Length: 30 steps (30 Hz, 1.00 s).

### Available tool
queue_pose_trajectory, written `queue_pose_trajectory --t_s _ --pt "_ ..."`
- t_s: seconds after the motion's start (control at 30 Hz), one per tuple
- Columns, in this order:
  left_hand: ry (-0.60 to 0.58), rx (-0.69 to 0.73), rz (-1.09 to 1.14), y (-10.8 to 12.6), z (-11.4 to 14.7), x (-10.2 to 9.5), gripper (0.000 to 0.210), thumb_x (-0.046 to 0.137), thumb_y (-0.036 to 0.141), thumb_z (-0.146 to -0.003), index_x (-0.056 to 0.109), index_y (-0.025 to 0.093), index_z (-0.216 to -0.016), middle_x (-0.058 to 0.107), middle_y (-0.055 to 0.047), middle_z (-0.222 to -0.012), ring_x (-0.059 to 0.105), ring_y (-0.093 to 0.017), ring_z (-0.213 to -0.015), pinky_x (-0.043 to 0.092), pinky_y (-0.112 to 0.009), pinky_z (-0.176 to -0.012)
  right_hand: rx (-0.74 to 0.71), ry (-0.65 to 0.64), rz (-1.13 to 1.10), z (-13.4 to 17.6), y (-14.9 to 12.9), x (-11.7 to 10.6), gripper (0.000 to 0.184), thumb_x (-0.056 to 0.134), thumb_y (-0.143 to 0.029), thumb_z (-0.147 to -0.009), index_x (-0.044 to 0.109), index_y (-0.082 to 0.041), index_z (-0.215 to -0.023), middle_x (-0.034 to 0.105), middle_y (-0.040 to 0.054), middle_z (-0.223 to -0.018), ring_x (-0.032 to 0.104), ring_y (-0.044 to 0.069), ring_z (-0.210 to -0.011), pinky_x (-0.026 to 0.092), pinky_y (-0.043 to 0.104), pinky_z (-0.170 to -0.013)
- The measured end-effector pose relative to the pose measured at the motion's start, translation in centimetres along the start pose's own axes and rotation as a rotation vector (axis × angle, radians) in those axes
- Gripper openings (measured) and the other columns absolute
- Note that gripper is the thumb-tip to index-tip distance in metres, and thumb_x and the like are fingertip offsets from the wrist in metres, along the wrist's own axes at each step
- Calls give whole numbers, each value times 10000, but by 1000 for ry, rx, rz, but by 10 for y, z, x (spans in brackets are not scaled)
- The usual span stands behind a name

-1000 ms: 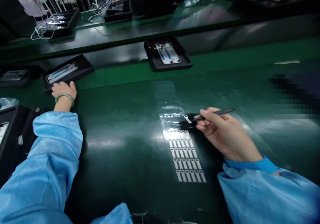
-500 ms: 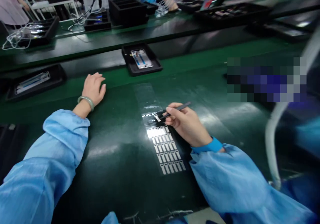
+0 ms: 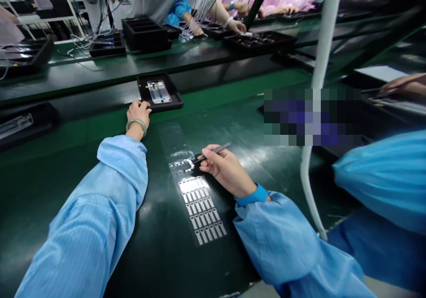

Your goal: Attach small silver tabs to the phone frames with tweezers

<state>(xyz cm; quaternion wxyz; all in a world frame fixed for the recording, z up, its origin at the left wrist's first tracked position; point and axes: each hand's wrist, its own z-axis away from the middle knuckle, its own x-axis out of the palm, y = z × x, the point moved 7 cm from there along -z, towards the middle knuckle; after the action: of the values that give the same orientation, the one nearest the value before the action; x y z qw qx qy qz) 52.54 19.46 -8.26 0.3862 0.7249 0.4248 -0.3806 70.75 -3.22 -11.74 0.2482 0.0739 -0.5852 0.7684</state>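
Observation:
My left hand [image 3: 138, 114] is at the near left corner of a black tray [image 3: 176, 103], its fingers bent over the rim and the thumb along the outside. Inside that tray lies a phone frame [image 3: 159, 91] with blue strips. My right hand [image 3: 226, 169] is closed around dark tweezers [image 3: 218, 149]. At their tip is a small white sticker [image 3: 191, 163], held just above a clear film sheet [image 3: 171, 140]. Rows of similar white stickers [image 3: 203, 218] cover the lower part of the sheet on the green mat.
Another black tray [image 3: 43, 116] with a phone frame stands at the left. A pale curved tube [image 3: 308, 165] rises at the right, near a co-worker's blue sleeve [image 3: 386, 178]. Black boxes [image 3: 146, 34], cables and other people's hands are along the far bench.
My left hand has gone from the bare mat to the corner of the middle tray. My right hand still holds the tweezers and sticker over the sheet. The view has swung right.

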Motion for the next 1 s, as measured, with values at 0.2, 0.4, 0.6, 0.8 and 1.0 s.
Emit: queue_pose_trajectory --t_s 0.2,0.4,0.6,0.8,1.0 --pt "71 78 17 -39 44 -49 282 504 344 -876 556 181 -1100 498 -97 -1233 479 -239 -1139 411 -466 -950 -18 36 -58 -3 -6 -5 274 788 -269 -623 554 -194 -744 597 -65 -554 589 52 -461 553 125 -474" --pt "-15 238 98 -61 135 -98 227 433 334 -882 584 204 -991 487 -108 -1244 388 -263 -1258 325 -489 -1052 -21 -15 -61 -3 -6 1 272 799 -296 -617 593 -174 -747 655 -23 -617 623 59 -517 574 127 -532" --pt "-197 396 185 -48 249 -145 158 492 288 -843 591 260 -963 564 -76 -1187 444 -256 -1240 404 -480 -1023 -32 -97 -50 6 -2 17 226 780 -266 -637 603 -195 -759 700 -8 -757 673 74 -666 589 155 -648" --pt "-349 521 141 -14 336 -189 222 501 279 -836 615 286 -1027 642 -59 -1103 555 -247 -1118 544 -406 -854 -41 -187 -5 25 10 47 262 761 -254 -652 584 -196 -836 694 -26 -713 663 66 -611 567 146 -585" --pt "-513 614 233 11 363 -217 268 499 360 -832 607 347 -1077 679 7 -1046 613 -193 -1026 562 -332 -816 11 -306 66 51 22 92 224 760 -255 -649 592 -164 -765 701 -7 -732 647 54 -563 551 140 -552"
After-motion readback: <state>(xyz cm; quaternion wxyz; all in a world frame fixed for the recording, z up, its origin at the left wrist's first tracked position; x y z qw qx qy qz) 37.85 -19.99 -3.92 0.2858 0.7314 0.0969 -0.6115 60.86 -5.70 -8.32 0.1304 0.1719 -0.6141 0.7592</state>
